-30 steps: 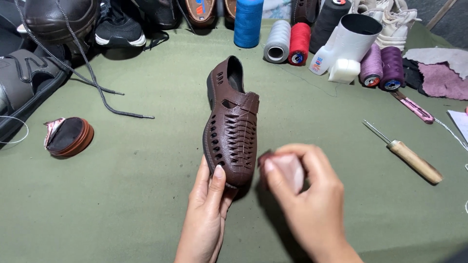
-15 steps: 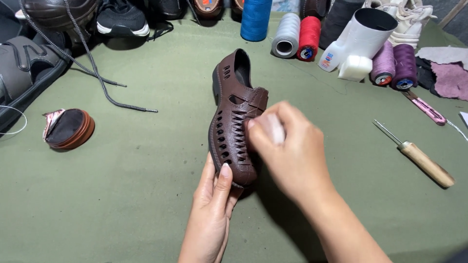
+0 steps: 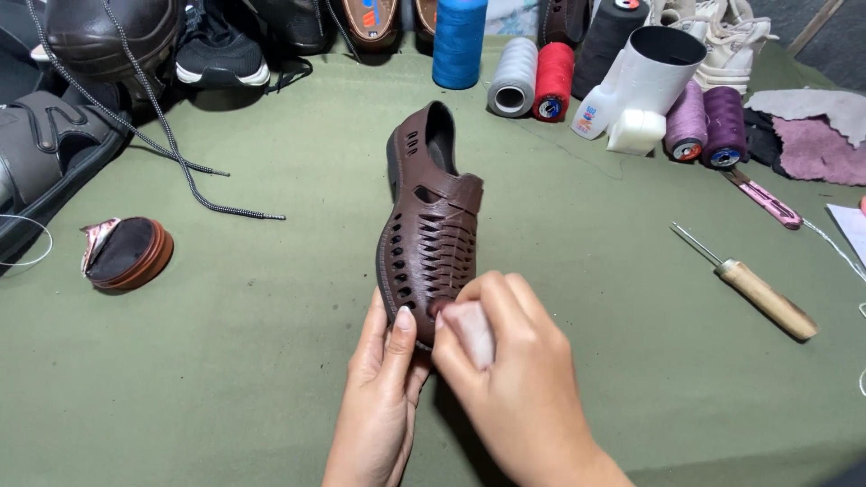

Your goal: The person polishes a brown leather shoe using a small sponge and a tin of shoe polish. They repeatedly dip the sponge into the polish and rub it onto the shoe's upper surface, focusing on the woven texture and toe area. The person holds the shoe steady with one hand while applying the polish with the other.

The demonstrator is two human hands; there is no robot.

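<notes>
Head view: our left hand grips the shoe toe at 6 o'clock, right hand pinches a pale cloth w/ fingertips; shoe seems light, soft, best held at sole.

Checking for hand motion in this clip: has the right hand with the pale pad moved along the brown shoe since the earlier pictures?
Yes. The right hand, which was up at the brown shoe's woven middle half a second ago, is now back at its toe end, nearer the person.

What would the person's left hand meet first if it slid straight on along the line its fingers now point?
The left hand already touches the toe of the brown woven shoe. Its fingers point away from the person along the shoe's side, so it would probably just ride along that shoe; depth is hard to judge.
</notes>
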